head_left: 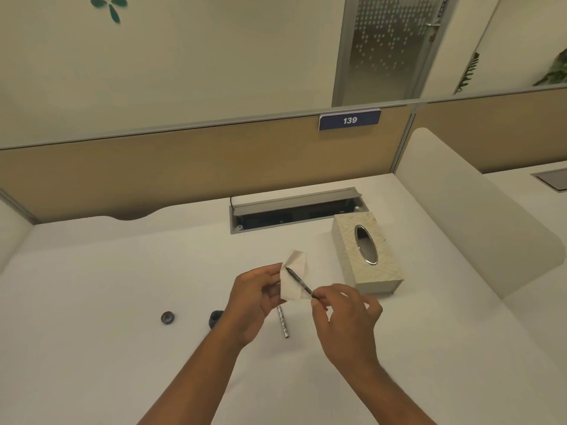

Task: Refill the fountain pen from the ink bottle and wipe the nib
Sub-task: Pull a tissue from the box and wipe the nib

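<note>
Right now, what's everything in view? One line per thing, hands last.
desk: 1, white, foreground
partition: 1, tan, behind desk
number sign: 1, blue, "139", on partition
cable hatch: 1, grey, open, desk rear
tissue box: 1, cream, desk right
tissue: 1, white, held up at centre
pen: 1, dark, tip against tissue
silver tube: 1, silver, lying on desk, probably pen barrel
ink bottle: 1, dark, on desk, partly hidden
cap: 1, dark, on desk left of ink bottle
left hand: 1, fingers grip tissue
right hand: 1, fingers pinch pen
</note>
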{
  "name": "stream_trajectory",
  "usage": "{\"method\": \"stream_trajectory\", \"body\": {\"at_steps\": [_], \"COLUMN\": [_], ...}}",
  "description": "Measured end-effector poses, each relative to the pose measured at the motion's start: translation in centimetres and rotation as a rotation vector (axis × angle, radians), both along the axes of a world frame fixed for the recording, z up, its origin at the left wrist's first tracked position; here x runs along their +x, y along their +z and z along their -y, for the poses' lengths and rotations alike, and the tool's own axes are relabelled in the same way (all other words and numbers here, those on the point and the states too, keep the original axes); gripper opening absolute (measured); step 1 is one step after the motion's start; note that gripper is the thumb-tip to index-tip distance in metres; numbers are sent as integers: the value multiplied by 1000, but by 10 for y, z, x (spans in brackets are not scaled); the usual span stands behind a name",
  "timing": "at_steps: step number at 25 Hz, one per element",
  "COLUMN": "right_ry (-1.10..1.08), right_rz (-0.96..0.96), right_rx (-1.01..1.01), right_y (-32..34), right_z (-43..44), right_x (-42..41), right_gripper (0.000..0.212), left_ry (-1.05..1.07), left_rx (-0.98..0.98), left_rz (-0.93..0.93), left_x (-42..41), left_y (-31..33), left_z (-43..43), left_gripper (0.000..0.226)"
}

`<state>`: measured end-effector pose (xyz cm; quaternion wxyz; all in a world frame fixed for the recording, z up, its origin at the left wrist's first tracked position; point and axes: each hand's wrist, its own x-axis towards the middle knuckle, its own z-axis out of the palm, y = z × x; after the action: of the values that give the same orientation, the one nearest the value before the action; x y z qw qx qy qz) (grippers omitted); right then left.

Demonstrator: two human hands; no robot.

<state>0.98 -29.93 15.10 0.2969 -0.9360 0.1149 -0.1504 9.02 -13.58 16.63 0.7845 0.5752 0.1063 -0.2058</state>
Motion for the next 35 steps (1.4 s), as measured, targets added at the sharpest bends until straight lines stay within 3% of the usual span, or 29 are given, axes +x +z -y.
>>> {"method": "stream_trajectory", "body": {"at_steps": [5, 16, 22, 28, 35], "right_ry": [16, 56, 79, 56, 104], "right_rz": [-13, -8, -61, 26, 108], "right_rx": [7, -9, -2, 74, -44], "right_y": [3, 6, 4, 8, 9], "right_z": [-33, -86, -96, -97, -110], "right_x": [-4, -18, -22, -31, -19], "right_gripper": [18, 8, 9, 10, 11], "left_ry": [-14, 105, 247, 391, 309], "left_rx": [-107, -333, -307, -219, -148], "left_rz": [-1, -68, -114, -96, -66], "left_x": [-18, -30, -26, -20, -27], "left_y": [-1, -14, -17, -17, -10], "left_z": [-33, -75, -85, -101, -95], "left_gripper": [27, 26, 26, 11, 20]}}
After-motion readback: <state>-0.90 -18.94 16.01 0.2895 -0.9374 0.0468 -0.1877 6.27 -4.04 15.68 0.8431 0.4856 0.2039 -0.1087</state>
